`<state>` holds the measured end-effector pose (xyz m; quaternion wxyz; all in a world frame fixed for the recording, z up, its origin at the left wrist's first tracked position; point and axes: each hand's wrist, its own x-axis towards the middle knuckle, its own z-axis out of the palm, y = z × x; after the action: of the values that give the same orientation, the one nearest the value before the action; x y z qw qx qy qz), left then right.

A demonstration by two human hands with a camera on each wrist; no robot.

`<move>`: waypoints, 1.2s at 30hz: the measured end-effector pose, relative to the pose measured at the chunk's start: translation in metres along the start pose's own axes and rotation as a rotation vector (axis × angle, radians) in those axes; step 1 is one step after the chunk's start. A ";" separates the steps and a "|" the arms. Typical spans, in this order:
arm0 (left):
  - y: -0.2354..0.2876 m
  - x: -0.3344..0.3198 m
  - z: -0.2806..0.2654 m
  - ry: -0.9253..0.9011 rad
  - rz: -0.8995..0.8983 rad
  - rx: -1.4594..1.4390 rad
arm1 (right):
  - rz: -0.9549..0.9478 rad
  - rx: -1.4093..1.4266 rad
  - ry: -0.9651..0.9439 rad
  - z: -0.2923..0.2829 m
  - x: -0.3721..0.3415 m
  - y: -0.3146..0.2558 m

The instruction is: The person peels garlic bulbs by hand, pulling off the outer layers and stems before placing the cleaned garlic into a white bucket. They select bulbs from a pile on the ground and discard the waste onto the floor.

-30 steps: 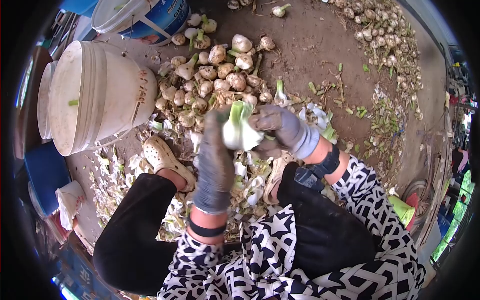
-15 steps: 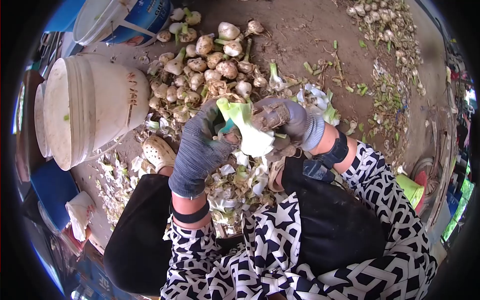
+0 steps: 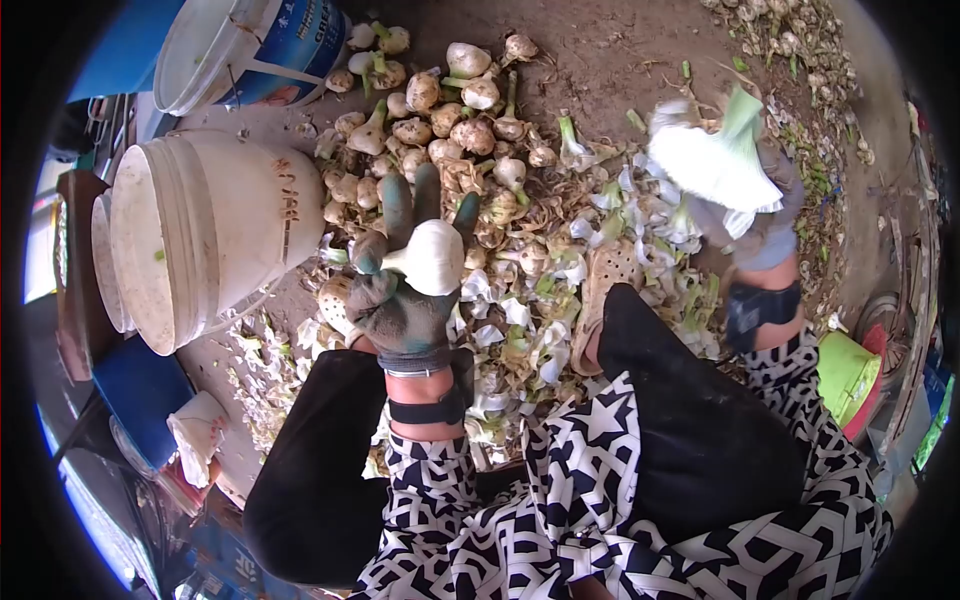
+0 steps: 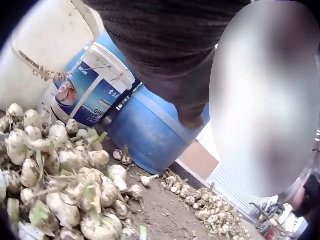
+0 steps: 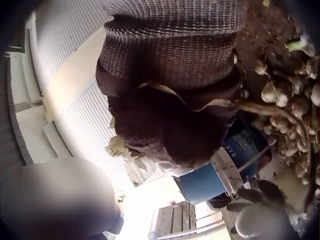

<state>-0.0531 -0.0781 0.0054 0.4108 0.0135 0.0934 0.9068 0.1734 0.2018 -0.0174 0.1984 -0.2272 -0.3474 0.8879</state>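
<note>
My gloved left hand (image 3: 402,315) is palm up with its fingers spread. A clean white garlic bulb (image 3: 434,258) lies on it, stem pointing left. The right wrist view shows the same bulb (image 5: 251,220) on the palm. Farther right, my gloved right hand (image 3: 775,215), partly hidden and blurred, grips a large white-and-green garlic peel (image 3: 715,165). In the right wrist view its dark curled glove has pale peel at the lower edge. Beyond the left hand is a heap of unpeeled garlic bulbs (image 3: 440,122).
A white bucket (image 3: 215,235) lies tipped at the left, with a blue-labelled bucket (image 3: 285,45) behind it. Loose garlic peels (image 3: 530,345) cover the ground between the feet. More garlic (image 3: 800,40) lies along the far right. A green basin (image 3: 848,375) stands at the right.
The two hands were together at the garlic and have come apart. The white bulb now shows on the left palm, while the right hand has swung right with the peel.
</note>
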 end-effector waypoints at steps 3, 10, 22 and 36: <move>-0.004 -0.001 0.008 -0.049 -0.004 0.100 | 0.714 -1.280 -0.018 0.016 0.013 -0.032; -0.007 -0.001 0.003 0.247 -0.029 0.020 | 0.176 -1.801 -0.145 0.037 0.003 0.038; 0.116 0.004 0.060 0.249 0.346 0.250 | 0.338 -2.097 -0.471 0.082 0.059 0.132; -0.036 -0.033 -0.083 0.626 -0.270 1.388 | -0.118 -2.184 -0.403 0.113 0.103 0.171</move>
<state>-0.0123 -0.0928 -0.0814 0.3699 -0.0006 0.7530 0.5442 -0.0051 0.0788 -0.0915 -0.1265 -0.1144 -0.9786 0.1150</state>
